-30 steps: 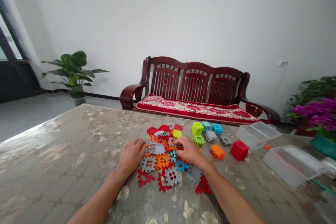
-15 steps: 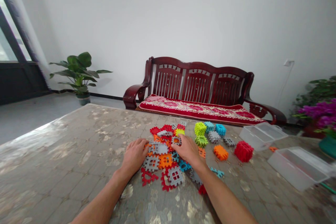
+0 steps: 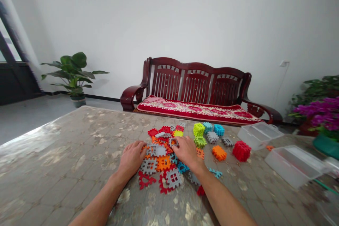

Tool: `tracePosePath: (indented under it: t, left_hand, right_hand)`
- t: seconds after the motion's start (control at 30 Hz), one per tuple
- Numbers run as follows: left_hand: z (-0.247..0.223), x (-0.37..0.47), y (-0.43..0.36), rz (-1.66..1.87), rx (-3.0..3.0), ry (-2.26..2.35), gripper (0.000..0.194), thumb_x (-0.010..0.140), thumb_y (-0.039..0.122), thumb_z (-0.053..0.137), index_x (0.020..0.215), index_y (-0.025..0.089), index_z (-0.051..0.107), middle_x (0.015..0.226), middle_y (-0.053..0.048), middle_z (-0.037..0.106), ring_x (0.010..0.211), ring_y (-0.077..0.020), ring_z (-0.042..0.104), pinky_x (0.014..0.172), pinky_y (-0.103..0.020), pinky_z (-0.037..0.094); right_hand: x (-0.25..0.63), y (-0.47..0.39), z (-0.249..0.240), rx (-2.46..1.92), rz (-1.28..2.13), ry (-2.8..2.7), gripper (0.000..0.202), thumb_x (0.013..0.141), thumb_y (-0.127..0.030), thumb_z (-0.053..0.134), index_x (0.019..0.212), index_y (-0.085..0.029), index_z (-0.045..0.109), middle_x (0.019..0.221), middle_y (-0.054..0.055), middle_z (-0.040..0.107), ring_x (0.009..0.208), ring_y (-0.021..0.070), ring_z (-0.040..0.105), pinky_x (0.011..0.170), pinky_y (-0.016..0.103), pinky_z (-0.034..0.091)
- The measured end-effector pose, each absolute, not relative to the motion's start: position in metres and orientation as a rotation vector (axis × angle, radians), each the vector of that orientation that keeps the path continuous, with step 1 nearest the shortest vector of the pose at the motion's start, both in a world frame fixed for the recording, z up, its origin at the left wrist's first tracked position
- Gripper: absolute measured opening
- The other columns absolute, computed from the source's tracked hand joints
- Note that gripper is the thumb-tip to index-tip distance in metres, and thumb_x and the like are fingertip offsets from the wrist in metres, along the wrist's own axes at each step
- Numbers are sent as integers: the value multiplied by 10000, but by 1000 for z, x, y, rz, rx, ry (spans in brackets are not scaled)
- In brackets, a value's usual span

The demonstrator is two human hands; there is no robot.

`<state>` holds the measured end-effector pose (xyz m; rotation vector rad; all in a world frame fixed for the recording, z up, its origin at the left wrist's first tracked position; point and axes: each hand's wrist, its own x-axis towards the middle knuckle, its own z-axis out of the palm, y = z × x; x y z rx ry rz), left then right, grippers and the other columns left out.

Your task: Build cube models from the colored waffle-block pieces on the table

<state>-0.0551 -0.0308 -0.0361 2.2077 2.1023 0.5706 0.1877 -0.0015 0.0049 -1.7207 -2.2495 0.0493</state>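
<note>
A spread of flat plastic interlocking pieces with notched edges lies between my hands. My right hand [image 3: 187,152] is over the right side of the spread, thumb and fingers closed on a grey interlocking piece [image 3: 173,142]. Beside the left edge, my left hand [image 3: 132,155] rests palm down, its thumb and index finger apart near the grey and orange pieces. Closer to me lie an orange window piece [image 3: 163,163], a grey window piece [image 3: 174,178] and a red piece [image 3: 144,180]. Blue pieces [image 3: 182,167] are partly hidden by my right hand.
Right of the spread stand stacks: lime green [image 3: 198,129], blue [image 3: 219,130], grey [image 3: 212,137], orange [image 3: 219,153] and red [image 3: 242,151]. Two clear plastic boxes [image 3: 296,166] sit farther right, near purple flowers [image 3: 320,113]. A wooden bench [image 3: 196,77] stands behind the table [image 3: 79,155].
The whole view has shifted slightly, so everything appears a little farther left. My right hand stays at the grey piece; my left hand remains beside the spread.
</note>
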Motion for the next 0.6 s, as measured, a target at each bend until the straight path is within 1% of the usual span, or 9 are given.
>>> tracePosePath:
  t: [0.1, 0.2, 0.27, 0.4, 0.5, 0.6]
  left_hand:
    - [-38, -56, -30, 585, 2213, 2103, 347, 955, 290, 408, 1149, 219, 688, 1240, -80, 692, 1156, -238, 634, 1046, -392, 427]
    - [-40, -57, -29, 595, 2218, 2093, 355, 958, 305, 400, 1151, 222, 687, 1247, -82, 689, 1150, -240, 636, 1045, -399, 429]
    - [-40, -57, -29, 578, 2215, 2096, 363, 960, 310, 395, 1161, 219, 684, 1257, -84, 685, 1159, -243, 630, 1049, -402, 425]
    - [-39, -57, -29, 534, 2211, 2100, 379, 966, 310, 380, 1176, 205, 677, 1276, -88, 676, 1183, -246, 617, 1063, -399, 413]
    - [-40, -58, -28, 539, 2212, 2103, 377, 964, 313, 383, 1174, 205, 678, 1279, -87, 676, 1186, -245, 613, 1065, -393, 411]
    - [-43, -59, -27, 563, 2215, 2100, 374, 960, 318, 387, 1160, 209, 683, 1275, -87, 679, 1177, -247, 617, 1060, -398, 415]
  right_hand:
    - [195, -3, 1, -1643, 131, -2171, 363, 851, -319, 611, 1196, -240, 691, 1145, 63, 738, 1091, 253, 633, 954, 342, 455]
    - [209, -4, -2, -1544, 373, -2079, 467, 818, -319, 636, 1277, -237, 644, 1199, 52, 725, 1097, 229, 655, 971, 335, 483]
    - [224, -2, -2, -1484, 457, -2009, 492, 805, -308, 635, 1292, -237, 628, 1224, 44, 715, 1089, 213, 668, 971, 331, 499]
    - [276, 17, 3, -1560, 304, -1846, 490, 799, -280, 619, 1286, -223, 616, 1232, 72, 706, 1094, 230, 669, 984, 374, 503]
    - [328, 35, 4, -1652, 231, -1757, 493, 816, -258, 601, 1303, -182, 590, 1262, 111, 691, 1137, 235, 662, 1008, 368, 493]
    - [370, 48, 1, -1793, 147, -1760, 517, 818, -227, 596, 1333, -189, 564, 1283, 122, 681, 1164, 253, 653, 1007, 382, 492]
